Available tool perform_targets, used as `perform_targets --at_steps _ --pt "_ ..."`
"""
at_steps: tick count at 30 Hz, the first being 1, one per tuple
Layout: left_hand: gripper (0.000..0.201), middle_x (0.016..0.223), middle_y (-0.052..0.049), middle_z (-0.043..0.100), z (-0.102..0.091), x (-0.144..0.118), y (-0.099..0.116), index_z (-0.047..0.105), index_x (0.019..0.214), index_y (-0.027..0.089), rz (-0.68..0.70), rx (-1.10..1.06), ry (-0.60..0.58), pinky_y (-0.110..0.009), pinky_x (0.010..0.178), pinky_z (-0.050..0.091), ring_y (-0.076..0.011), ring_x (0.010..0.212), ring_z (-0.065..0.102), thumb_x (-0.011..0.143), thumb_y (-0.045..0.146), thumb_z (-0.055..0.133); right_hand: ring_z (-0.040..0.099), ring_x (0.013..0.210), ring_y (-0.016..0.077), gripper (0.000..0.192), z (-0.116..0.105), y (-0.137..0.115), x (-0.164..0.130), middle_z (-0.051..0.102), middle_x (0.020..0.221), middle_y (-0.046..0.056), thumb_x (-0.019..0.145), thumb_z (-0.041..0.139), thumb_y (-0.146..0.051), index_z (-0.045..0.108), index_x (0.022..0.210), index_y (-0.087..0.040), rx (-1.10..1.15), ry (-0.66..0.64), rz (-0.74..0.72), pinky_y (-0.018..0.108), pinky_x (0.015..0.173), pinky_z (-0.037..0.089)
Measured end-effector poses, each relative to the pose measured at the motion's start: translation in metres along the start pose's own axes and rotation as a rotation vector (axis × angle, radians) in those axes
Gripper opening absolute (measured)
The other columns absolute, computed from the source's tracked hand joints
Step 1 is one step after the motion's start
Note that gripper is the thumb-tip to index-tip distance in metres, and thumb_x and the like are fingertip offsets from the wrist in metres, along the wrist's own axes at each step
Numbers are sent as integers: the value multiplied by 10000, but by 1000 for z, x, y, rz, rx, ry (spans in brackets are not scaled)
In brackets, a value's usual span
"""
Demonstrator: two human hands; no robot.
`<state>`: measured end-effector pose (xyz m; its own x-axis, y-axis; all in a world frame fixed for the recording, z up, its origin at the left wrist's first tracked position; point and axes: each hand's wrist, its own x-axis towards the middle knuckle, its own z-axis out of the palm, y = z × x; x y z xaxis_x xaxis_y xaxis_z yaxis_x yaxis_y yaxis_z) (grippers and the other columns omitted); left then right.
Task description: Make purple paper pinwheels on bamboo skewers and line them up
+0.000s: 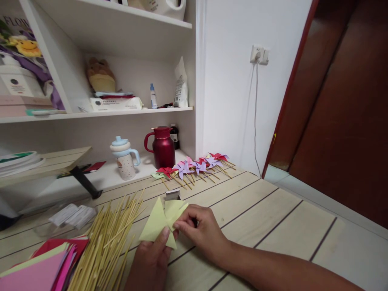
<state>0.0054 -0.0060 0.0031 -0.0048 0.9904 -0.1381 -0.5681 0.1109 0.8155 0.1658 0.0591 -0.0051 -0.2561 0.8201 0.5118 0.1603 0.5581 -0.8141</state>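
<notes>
My left hand [155,254] grips a pale yellow paper pinwheel [155,220] from below, its thumb pressed on the front near the middle. The sheet has cut slits and blades spreading out, and no stick shows on it. My right hand [203,229] is closed in a pinch at the right side of the pinwheel, close to its centre. Whether a small pin is also between those fingertips is hidden. Just behind the paper stands a small open grey box [172,195]. A loose pile of thin wooden sticks [104,238] lies left of my left hand.
Several finished pinwheels [183,167] on sticks lie at the table's back. Coloured paper sheets [33,268] are stacked front left, near a clear plastic bag [68,216]. A dark red thermos jug [164,147] and a spotted cup [124,159] stand on the low shelf behind.
</notes>
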Motion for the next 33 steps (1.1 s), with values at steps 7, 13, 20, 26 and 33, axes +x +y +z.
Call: perform_targets --at_steps 7,13,20,26,33 --pt "493 875 -78 805 25 -5 6 639 1295 258 -10 -111 -25 -420 844 589 -343 1005 717 819 383 672 447 530 97 222 1 -1 0 503 545 -54 752 708 -103 625 557 -169 3 8 8 213 523 348" --pt "496 686 -67 782 7 -5 6 659 1277 221 -59 -98 -31 -396 838 604 -354 994 723 785 268 696 434 521 99 285 1 -3 1 479 526 -58 748 699 -128 551 510 -177 13 4 10 215 512 337" --pt "412 915 -81 809 20 -7 10 722 1153 219 53 -57 78 -427 977 533 -338 1064 702 744 177 725 411 509 95 27 1 0 -1 451 531 -75 753 719 -191 698 749 -175 51 -33 101 215 505 325" --pt "184 768 -49 802 16 -3 5 788 856 222 114 127 164 -419 863 562 -325 876 740 678 180 773 489 654 145 290 -17 -3 7 510 724 -26 844 657 -330 666 1108 -213 25 62 22 264 614 415" --pt "292 431 1 610 28 -3 -2 608 391 215 187 602 346 -299 561 450 -212 524 585 573 243 834 519 1162 246 701 -28 3 18 519 1292 68 690 820 -316 554 1338 -295 165 -109 70 420 1030 402"
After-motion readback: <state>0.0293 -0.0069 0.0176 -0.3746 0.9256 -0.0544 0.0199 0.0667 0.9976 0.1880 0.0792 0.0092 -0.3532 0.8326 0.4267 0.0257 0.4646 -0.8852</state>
